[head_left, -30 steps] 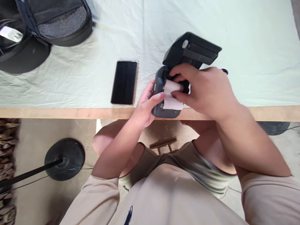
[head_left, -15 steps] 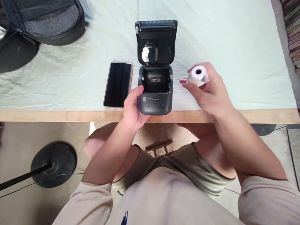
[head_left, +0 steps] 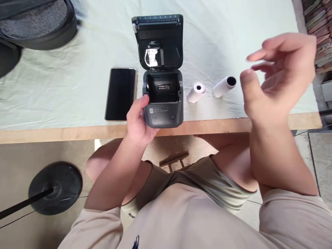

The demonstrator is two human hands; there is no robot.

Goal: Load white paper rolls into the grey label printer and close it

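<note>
My left hand [head_left: 140,121] grips the left side of a small dark label printer [head_left: 163,116], its thumb at the rim of the paper bay. The printer's lid [head_left: 161,38] is swung up, and the bay inside holds no roll. Right of the printer stands a white paper roll [head_left: 195,92] with a small dark core. Farther right is a second white roll [head_left: 223,87] with a wider dark core. My right hand [head_left: 277,72] is raised to the right of both rolls, fingers apart and slightly blurred, with nothing in it.
A smartphone [head_left: 120,94] with a dark screen lies left of the printer. A black bag [head_left: 52,38] rests at the far left of the cloth-covered table [head_left: 88,86]. The wooden table edge [head_left: 64,133] runs along the front. A round black stand base [head_left: 55,188] is on the floor.
My right hand has let go of the white paper roll, which now stands beside the printer, and has moved right. The second roll has come into sight. My left hand still holds the printer.
</note>
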